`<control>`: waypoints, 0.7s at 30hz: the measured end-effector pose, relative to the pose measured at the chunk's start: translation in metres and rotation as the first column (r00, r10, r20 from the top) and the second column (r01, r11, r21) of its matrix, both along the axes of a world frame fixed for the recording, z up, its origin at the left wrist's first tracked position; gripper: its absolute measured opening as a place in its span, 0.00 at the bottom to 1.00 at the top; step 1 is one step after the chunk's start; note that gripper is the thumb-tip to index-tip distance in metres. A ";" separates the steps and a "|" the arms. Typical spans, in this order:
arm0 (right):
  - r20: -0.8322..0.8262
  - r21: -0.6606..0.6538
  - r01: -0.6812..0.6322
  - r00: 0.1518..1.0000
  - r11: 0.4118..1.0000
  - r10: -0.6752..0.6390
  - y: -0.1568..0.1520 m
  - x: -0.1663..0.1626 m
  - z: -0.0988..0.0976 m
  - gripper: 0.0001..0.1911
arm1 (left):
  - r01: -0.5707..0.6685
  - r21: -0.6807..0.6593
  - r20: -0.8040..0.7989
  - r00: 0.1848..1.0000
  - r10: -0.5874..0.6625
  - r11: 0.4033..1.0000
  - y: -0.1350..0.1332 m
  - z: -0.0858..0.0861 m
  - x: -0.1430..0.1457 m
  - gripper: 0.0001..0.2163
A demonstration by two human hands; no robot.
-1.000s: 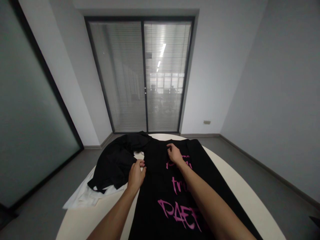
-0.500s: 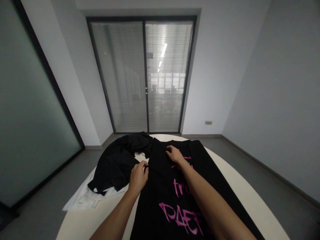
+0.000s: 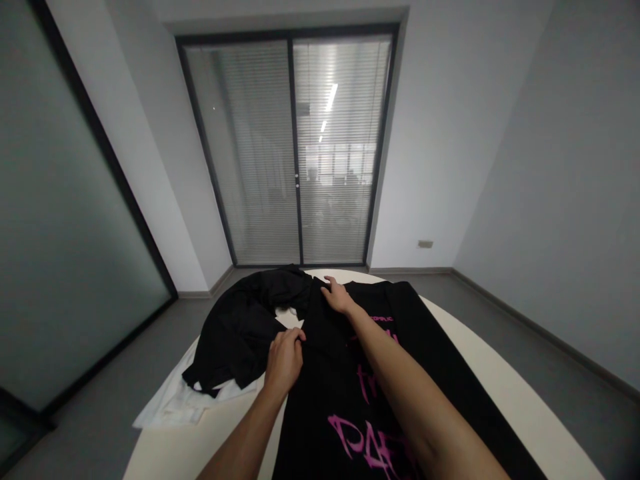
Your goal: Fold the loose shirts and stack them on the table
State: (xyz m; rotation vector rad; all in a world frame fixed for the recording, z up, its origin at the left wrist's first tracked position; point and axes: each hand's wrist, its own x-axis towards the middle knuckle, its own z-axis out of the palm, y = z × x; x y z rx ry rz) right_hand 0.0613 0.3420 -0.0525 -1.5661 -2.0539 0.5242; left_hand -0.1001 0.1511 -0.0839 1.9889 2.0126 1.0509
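- Across the lower middle, a pale table (image 3: 510,393) with a curved rim.
- Spread on it, a black shirt (image 3: 320,393); its long axis runs from the near side to the table's far end, and the pink lettering (image 3: 340,433) has its top pointing that way.
- Left of it, a heaped black garment (image 3: 235,327).
- Partly beneath that heap, a white cloth (image 3: 173,403).
- Left hand (image 3: 285,357): fingers curled at the shirt's left edge; whether fabric is pinched, I cannot tell.
- Right hand (image 3: 337,295): thumb and forefinger parted over the shirt's far end; any hold on fabric is unclear.
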 end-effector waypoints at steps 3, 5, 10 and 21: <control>-0.049 -0.038 0.043 0.998 0.998 -0.045 0.014 -0.009 0.004 0.27 | -0.022 -0.018 0.003 1.000 0.022 1.000 -0.001 0.005 0.003 0.10; -0.080 -0.067 0.066 0.994 0.996 -0.072 0.023 -0.012 0.007 0.26 | -0.040 -0.032 0.015 0.999 0.040 0.999 -0.002 0.007 0.005 0.07; -0.176 -0.116 0.030 0.983 0.993 -0.050 0.035 -0.014 0.012 0.21 | -0.045 -0.030 0.017 0.999 0.046 0.999 0.000 0.006 0.005 0.04; -0.140 0.091 0.011 0.990 0.996 0.002 -0.006 -0.007 0.010 0.19 | -0.040 -0.015 0.033 0.999 0.041 0.999 0.005 -0.003 0.002 0.03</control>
